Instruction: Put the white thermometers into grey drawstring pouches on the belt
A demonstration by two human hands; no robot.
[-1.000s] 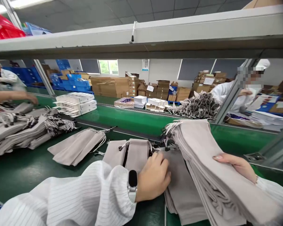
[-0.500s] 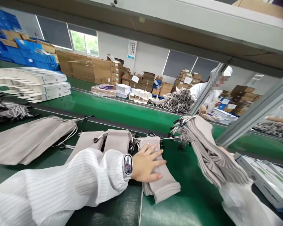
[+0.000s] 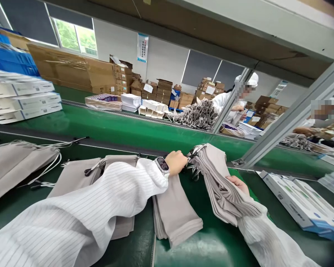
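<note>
My left hand point(image 3: 177, 162), with a watch at the wrist, is closed at the top end of a small stack of grey pouches point(image 3: 178, 215); what its fingers pinch is hidden. A thick bundle of grey drawstring pouches point(image 3: 219, 185) lies over my right hand point(image 3: 239, 184), which grips it from the right side. The bundle's cords and black ends hang toward my left hand. Left of my sleeve are more flat pouches point(image 3: 75, 174) in piles, and a larger pouch pile point(image 3: 19, 163) with white cords at the far left.
White boxes point(image 3: 300, 204) lie at the right, and others point(image 3: 25, 98) are stacked at the left. A metal post point(image 3: 289, 111) slants beside the green belt point(image 3: 114, 128). Beyond are a heap of pouches point(image 3: 200, 115), cartons and people in white. A shelf hangs overhead.
My left hand has gone from lying spread on the small pouch stack to being closed at its top end. The bundle on my right hand now sits closer to my left hand.
</note>
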